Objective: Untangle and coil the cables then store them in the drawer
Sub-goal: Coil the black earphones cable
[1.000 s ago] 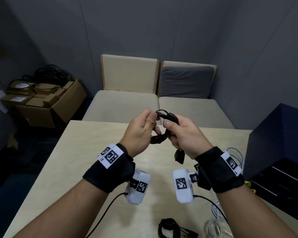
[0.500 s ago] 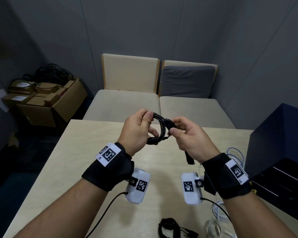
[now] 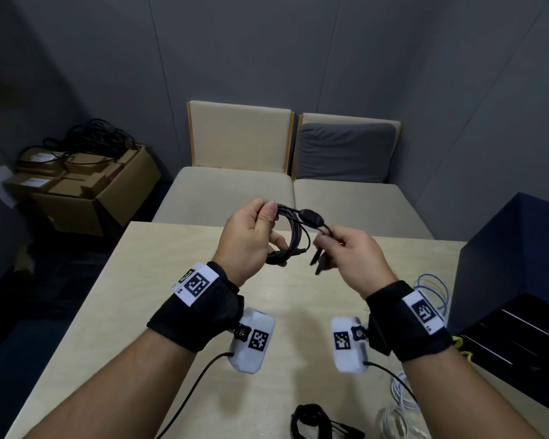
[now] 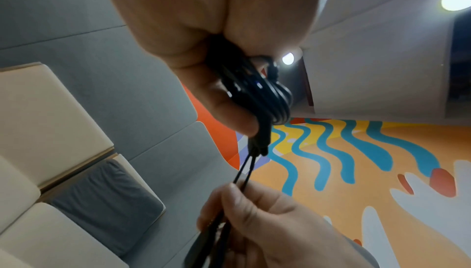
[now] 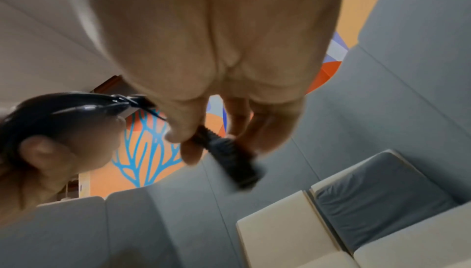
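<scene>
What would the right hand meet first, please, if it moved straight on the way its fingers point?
Probably the black cable coil gripped by the left hand, though depth is unclear.

Left hand (image 3: 248, 239) and right hand (image 3: 357, 259) bare. Black wrist wraps (image 3: 197, 321), each with a white plate (image 3: 196, 282) printed with square black marker. White camera pods (image 3: 251, 340) underneath: marker sticker, black knob (image 3: 242, 332), thin black lead (image 3: 197, 378).

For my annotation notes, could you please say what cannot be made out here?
Head view: second black cable and white cable cut off by the bottom edge.
Right wrist view: black plug motion-blurred; type unreadable.
Left wrist view: coiled black cable partly hidden by the left hand.
</scene>
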